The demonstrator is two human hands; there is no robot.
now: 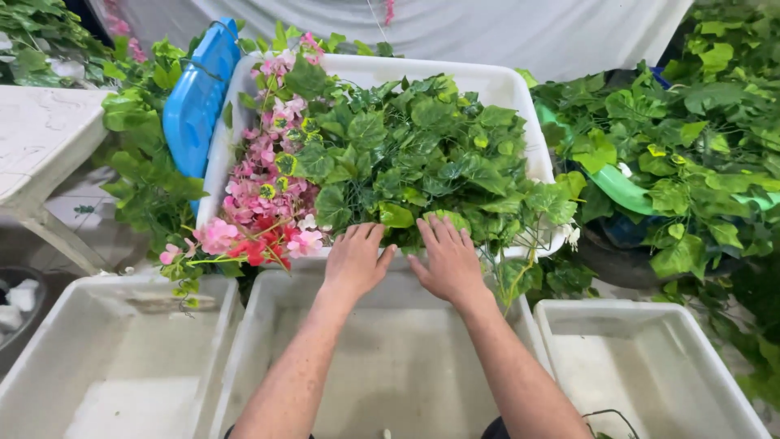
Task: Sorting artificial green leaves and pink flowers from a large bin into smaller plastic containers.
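**Hands pressed flat on the leaves**

Nearest, an empty tub [390,366] is spanned by both forearms. Left hand [355,260] and right hand [449,262] are laid open, gripping nothing, on leaves [406,154] in the far tub [520,89]. Stems are best gathered from beneath, sparing the pink flowers [260,195].

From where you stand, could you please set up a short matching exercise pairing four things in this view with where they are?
Things:
1. left hand
2. right hand
3. pink flowers
4. blue plastic piece

Places:
A. outside the white tub, leaning against its left wall
B. in the left part of the tub, beside the green leaves
C. at the tub's near edge, fingers on the leaves, on the flower side
D. at the tub's near edge, fingers on the leaves, on the side away from the flowers

Pairs: 1-C, 2-D, 3-B, 4-A
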